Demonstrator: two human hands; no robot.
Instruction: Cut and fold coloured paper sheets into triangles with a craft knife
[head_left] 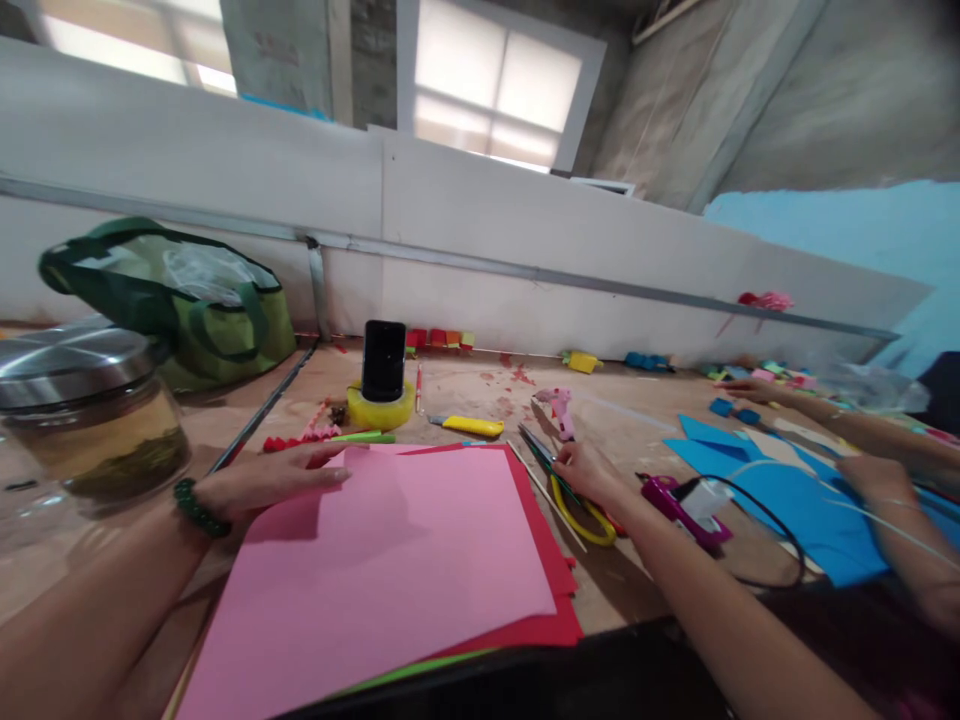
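My left hand point(292, 478) lies open with its fingers stretched across the upper left of a pink paper sheet point(412, 550). Red sheets point(555, 600) and a green edge show beneath the pink one. To the right of the stack, my right hand point(589, 470) has its fingers closed on a pair of scissors point(592, 525) with yellow loops, around where blades meet handles. The fingers partly hide the scissors. A thin stick point(546, 495) lies along the paper's right edge. A yellow utility knife point(469, 427) and a pink glue gun point(556, 410) lie beyond the stack.
A phone point(383, 360) stands in a yellow tape roll point(382, 408). At left are a glass jar point(97, 430) and a green bag point(225, 320). A purple power strip point(684, 512) with cables, blue sheets point(795, 500) and another person's hands point(877, 480) are at right.
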